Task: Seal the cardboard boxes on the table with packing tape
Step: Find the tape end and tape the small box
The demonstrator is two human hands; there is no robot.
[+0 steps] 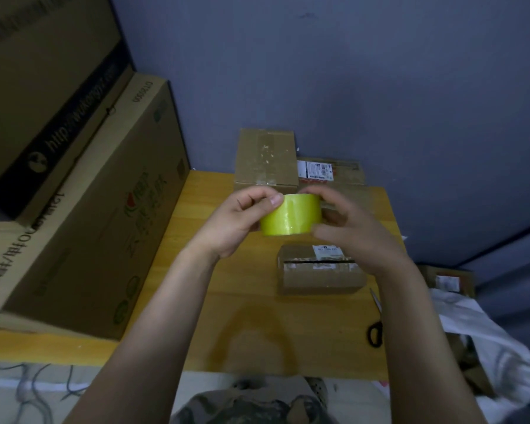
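- Left hand [236,218] grips the left end of the yellow-green tape roll [291,214], with the thumb pressed on its upper rim.
- Right hand [349,237] curls round the roll's right end; it's blurred, so the exact finger placement is unclear.
- The roll is held lifted between both hands, above the middle of the counter [227,301].
- Just below the right hand, a small box [320,269] lies on the counter, a dark slit along its top seam.
- Behind the hands, at the far edge, a tall box [266,160] stands beside a flat box [331,172] with a label.
- Scissors [375,328] lie at the right edge.
- Big cartons [89,209] are stacked along the left edge.
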